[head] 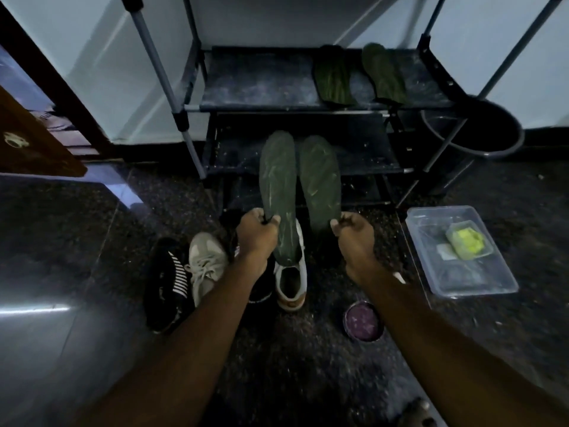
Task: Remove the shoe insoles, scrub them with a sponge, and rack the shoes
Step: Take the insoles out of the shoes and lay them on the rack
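My left hand (257, 234) grips the heel end of a dark green insole (277, 180) that points up toward the shoe rack (261, 97). Beside it my right hand (354, 232) pinches the heel end of a second green insole (320, 180), held parallel to the first. Two more green insoles (332, 78) (383, 73) lie on the rack's upper shelf at the right. On the floor below my hands stand a white shoe with a tan heel (291, 282), a beige laced sneaker (206, 263) and a black shoe with white stripes (167, 282). A yellow-green sponge (468, 240) sits in a clear plastic tray (492, 288) to the right.
A dark round bucket (492, 131) stands behind the rack's right legs. A small round tin with purple contents (363, 322) sits on the floor between my forearms. A wooden door (34, 134) is at the left. The floor is dark speckled stone.
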